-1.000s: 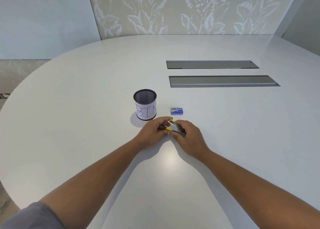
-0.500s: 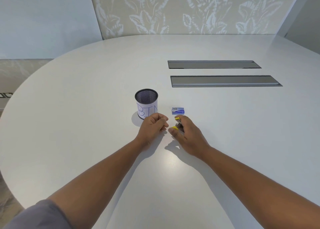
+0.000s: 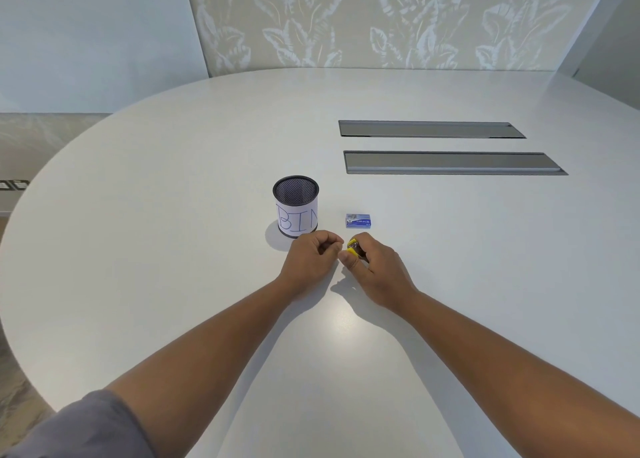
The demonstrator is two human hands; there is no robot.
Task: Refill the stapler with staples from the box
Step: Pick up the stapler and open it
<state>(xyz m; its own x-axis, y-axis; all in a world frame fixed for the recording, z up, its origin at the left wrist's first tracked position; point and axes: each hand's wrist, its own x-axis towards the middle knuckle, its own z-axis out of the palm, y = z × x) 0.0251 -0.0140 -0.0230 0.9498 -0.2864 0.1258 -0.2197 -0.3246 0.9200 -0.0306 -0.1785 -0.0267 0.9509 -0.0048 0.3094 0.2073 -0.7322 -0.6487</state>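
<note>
A small yellow and dark stapler (image 3: 354,247) shows between thumb and fingers of my right hand (image 3: 375,267), which grips it low over the white table (image 3: 173,250); most of it is hidden by the hand. My left hand (image 3: 311,260) sits just left of it, fingers curled with the fingertips pinched together; whether they hold anything is too small to tell. The blue staple box (image 3: 359,221) lies closed on the table just beyond my right hand, untouched.
A black mesh cup with a paper label reading "BIN" (image 3: 296,206) stands just behind my left hand. Two long grey cable hatches (image 3: 450,162) are set into the table farther back right. A patterned wall panel rises behind the table.
My hands have come apart: a second ago both held the stapler together; now my right hand alone grips it and my left has drawn away toward the cup.
</note>
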